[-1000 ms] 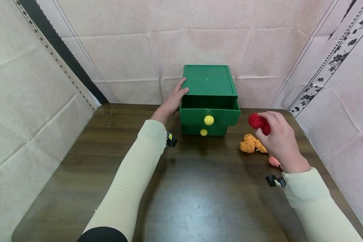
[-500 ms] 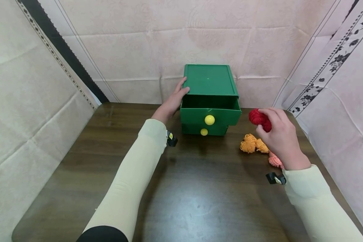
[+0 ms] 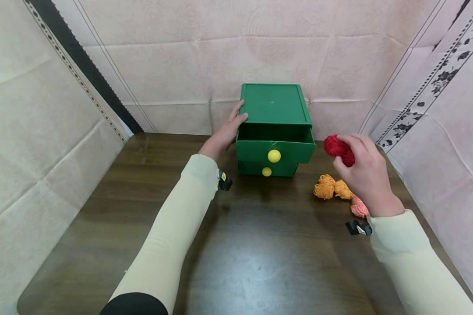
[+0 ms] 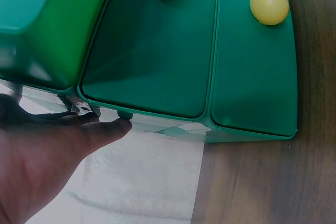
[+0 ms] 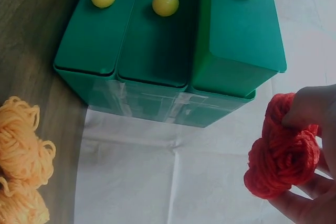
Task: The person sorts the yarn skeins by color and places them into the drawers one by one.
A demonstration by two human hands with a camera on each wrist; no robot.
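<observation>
A green drawer box (image 3: 276,103) stands at the back of the table, its top drawer (image 3: 255,151) pulled out. My left hand (image 3: 227,130) rests along the box's left side, fingers extended; the left wrist view shows the thumb (image 4: 107,134) at the side by the drawer fronts. To the right of the box, my right hand (image 3: 365,175) pinches a bundle of red yarn (image 3: 335,146) between thumb and fingers, held above the table. The right wrist view shows the red yarn (image 5: 283,153) apart from the box. No contents show in the visible part of the drawer.
Two bundles of orange yarn (image 3: 324,187) lie on the table (image 3: 236,245) below the right hand. Nearer me, beside the right wrist, is a pink yarn bundle (image 3: 358,207). Yellow knobs (image 3: 274,155) stick out from the drawer fronts. Pale cloth (image 3: 173,78) hangs behind.
My right hand has risen a little with the red yarn, uncovering more of the orange and pink bundles. The left hand keeps its place on the box.
</observation>
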